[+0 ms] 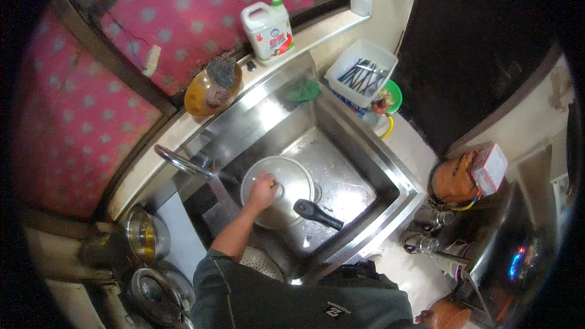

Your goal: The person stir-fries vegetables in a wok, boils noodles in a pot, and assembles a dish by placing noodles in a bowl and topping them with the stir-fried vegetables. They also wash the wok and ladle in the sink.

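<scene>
Fingers curled, my left hand (263, 192) is at the middle of a round, pale-rimmed pan lid (292, 169) in the stainless steel sink (345, 155). A small yellow-green thing (273, 183) shows at its fingertips; what it is cannot be told. A black pan handle (320, 214) overlaps the lid's lower right edge. At the bottom right, what seems to be my right hand (426, 317) is dim and partly hidden, beside an orange bowl-like thing (450, 315). Whether it holds that thing cannot be told.
A curved faucet (178, 161) stands left of the sink, near metal pots (160, 233). On the ledge are an amber bowl (196, 98) with scouring pads and a pump jug (269, 39). A white tub (336, 71) of dark utensils stands behind right. A perforated metal strainer (260, 262) lies near my body.
</scene>
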### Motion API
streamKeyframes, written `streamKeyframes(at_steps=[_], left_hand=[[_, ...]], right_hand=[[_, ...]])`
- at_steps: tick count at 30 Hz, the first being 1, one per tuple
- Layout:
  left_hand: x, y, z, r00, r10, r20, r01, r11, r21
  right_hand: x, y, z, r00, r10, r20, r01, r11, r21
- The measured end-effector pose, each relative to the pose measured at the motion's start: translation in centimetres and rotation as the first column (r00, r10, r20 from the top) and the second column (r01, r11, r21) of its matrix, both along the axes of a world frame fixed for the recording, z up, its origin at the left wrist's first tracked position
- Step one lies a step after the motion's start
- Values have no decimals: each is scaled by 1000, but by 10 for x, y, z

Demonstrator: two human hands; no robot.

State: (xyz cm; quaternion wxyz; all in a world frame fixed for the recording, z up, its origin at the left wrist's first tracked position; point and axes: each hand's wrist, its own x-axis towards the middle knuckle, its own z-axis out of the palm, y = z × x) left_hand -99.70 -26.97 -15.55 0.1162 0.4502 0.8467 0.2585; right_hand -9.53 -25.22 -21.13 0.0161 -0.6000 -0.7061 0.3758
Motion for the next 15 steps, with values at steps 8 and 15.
streamKeyframes(at_steps=[8,15], left_hand=[[-96,139,81,919,301,-256,-131,843,522],[-188,225,89,741,481,-469,-316,866,388]], right_hand=[[-23,49,6,928,-345,141,364,756,-544],[-27,22,22,942,-269,202,331,851,-409]])
